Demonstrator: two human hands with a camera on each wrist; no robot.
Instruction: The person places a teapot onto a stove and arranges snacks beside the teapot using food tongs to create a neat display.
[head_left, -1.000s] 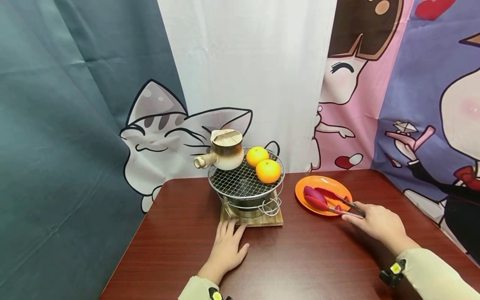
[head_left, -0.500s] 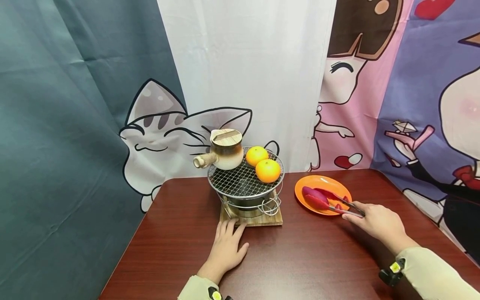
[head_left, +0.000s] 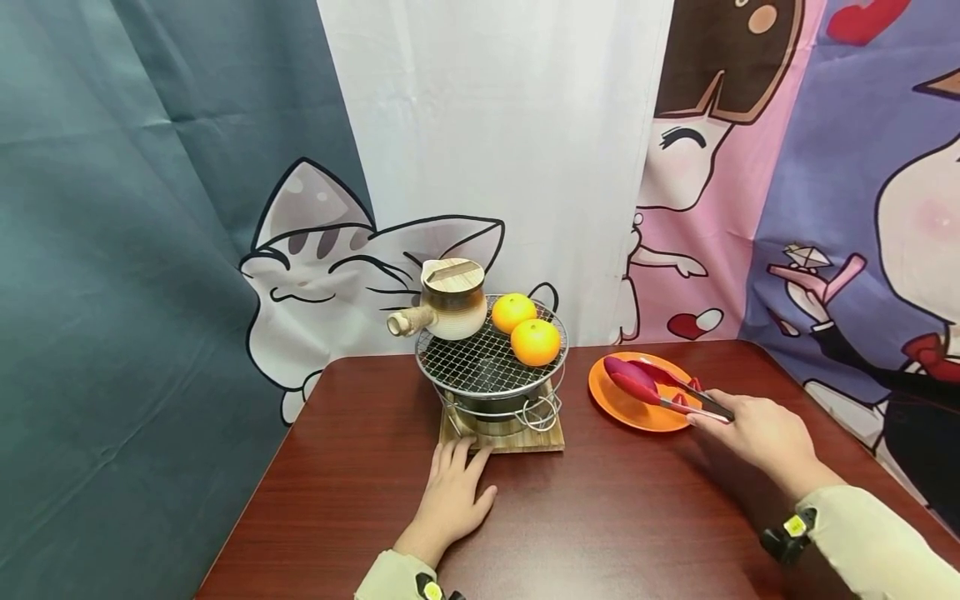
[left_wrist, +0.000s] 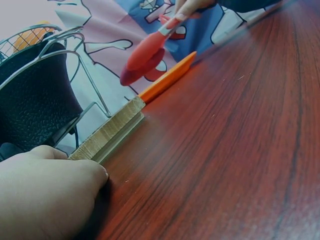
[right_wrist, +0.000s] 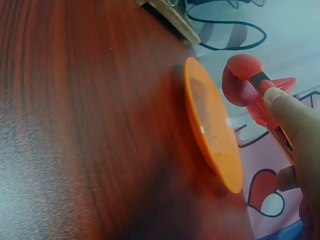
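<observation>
My right hand (head_left: 772,437) holds metal tongs with red tips (head_left: 636,389). Between the tips is a smooth purple sweet potato (head_left: 621,367), raised above the orange plate (head_left: 652,425). In the right wrist view the tongs (right_wrist: 245,65) hang over the plate (right_wrist: 215,130), with the sweet potato (right_wrist: 237,90) partly covered by them. My left hand (head_left: 450,496) lies with fingers spread, its fingertips on the front edge of the wooden base (head_left: 517,443). The left wrist view shows its thumb side beside this board (left_wrist: 112,131).
On the base stands a round tabletop stove with a wire grill (head_left: 480,367). The grill carries two oranges (head_left: 536,342) at the right and a lidded teapot (head_left: 459,315) at the left, its side handle jutting out. A printed curtain (head_left: 495,150) hangs behind the brown table (head_left: 592,517).
My right hand has raised the tongs and the sweet potato off the plate, more of which now shows. The left hand stays where it was.
</observation>
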